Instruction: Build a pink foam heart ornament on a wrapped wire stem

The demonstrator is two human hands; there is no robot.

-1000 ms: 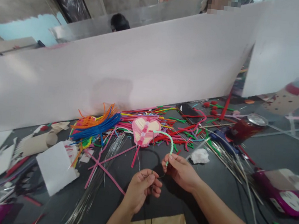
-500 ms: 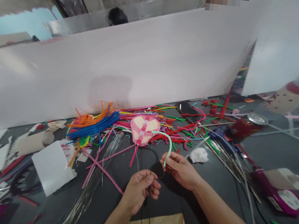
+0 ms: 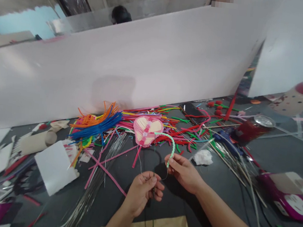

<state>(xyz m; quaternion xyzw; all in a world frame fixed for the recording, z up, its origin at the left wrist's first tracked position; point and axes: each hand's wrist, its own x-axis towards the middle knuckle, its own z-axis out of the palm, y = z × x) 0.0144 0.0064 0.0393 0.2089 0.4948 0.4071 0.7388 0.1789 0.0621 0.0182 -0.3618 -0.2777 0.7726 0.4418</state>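
Across the dark worktable [image 3: 114,196], a tall white board [image 3: 119,62] closes off the far side, with a co-worker's dark hair [image 3: 121,14] showing beyond it. Along its foot sprawls a heap of coloured pipe cleaners, with a blue and orange bundle [image 3: 97,128] at the left end and a red drink can [image 3: 252,129] off to the right. On the heap lies a pink and cream heart-shaped piece [image 3: 147,131], and a crumpled tissue [image 3: 203,157] sits just beyond my right hand [image 3: 183,173].

That hand is closed to a narrow pinch on the lower end of a green beaded strand [image 3: 173,148], which arcs up to the heart's edge. My left hand [image 3: 142,194] is also pinched narrow, on a thin wire [image 3: 140,167]; my fingers hide the exact grip. Since a second ago, my hands have barely moved, and the heart lies where it did.
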